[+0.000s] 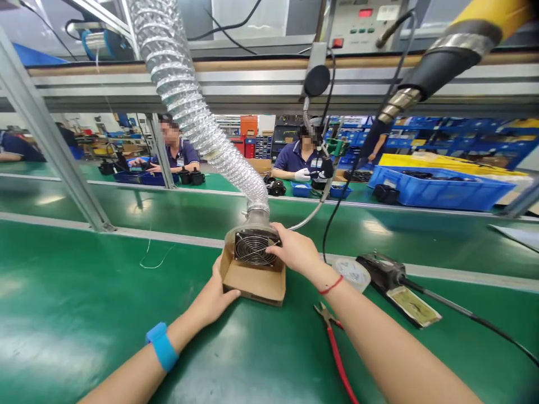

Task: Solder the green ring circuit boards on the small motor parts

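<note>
A small fume extractor fan (252,248) with a wire grille stands in a cardboard surround (255,282) on the green bench mat (84,314). A silvery ribbed hose (189,101) runs up from it. My left hand (217,297) grips the cardboard's lower left corner. My right hand (295,249) is closed over the fan's upper right corner. A blue band is on my left wrist, a red string on my right.
Red-handled cutters (337,348) lie right of the fan. A soldering iron stand (393,280) with a sponge and a cable sits further right. Two people work at the opposite bench behind blue crates (438,188). A slanted metal strut (50,140) rises at left.
</note>
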Demonstrator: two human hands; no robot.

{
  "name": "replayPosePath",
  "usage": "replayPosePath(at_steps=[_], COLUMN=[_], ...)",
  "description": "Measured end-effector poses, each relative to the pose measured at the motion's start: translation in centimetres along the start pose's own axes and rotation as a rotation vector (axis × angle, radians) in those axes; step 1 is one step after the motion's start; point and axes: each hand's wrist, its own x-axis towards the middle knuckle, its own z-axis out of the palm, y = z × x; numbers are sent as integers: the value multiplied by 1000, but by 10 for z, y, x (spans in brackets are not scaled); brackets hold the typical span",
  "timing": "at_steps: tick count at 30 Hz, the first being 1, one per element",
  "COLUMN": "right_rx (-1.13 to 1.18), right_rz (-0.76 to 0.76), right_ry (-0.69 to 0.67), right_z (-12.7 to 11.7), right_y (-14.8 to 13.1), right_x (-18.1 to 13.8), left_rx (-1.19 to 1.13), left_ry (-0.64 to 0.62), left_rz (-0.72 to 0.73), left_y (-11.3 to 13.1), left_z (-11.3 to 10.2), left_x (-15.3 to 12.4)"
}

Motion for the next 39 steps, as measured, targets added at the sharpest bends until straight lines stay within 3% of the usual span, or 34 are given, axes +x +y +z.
replayPosePath(at_steps=[3, 6, 11, 14, 17, 21, 27, 33, 39], right_rx=[-52, -62, 7, 65, 100, 131, 194, 285, 257], right_rz=[-14, -25, -29, -16, 32, 52, 2, 25, -25], right_ry=[4, 2, 16, 32, 51, 78, 110, 179, 257], right_z=[-2, -2, 2, 9, 20, 29, 29, 54, 63], right_y=[14, 22, 25, 24, 19, 15, 19, 27, 21], right_x=[2, 4, 6, 4, -1, -6, -11, -13, -71], left_rx=[21, 42, 118, 216, 328, 493, 680, 782, 765], left_ry=[59, 61, 40, 136, 143, 152, 189, 145, 111], left_rz=[-58, -71, 24, 58, 116, 137, 132, 61, 52], left_y=[8, 10, 7, 11, 21, 35, 45, 44, 51], left_z=[24, 31, 0, -27, -42, -40, -37, -40, -40], left_x=[-5, -8, 1, 24, 52, 75, 71, 77, 76])
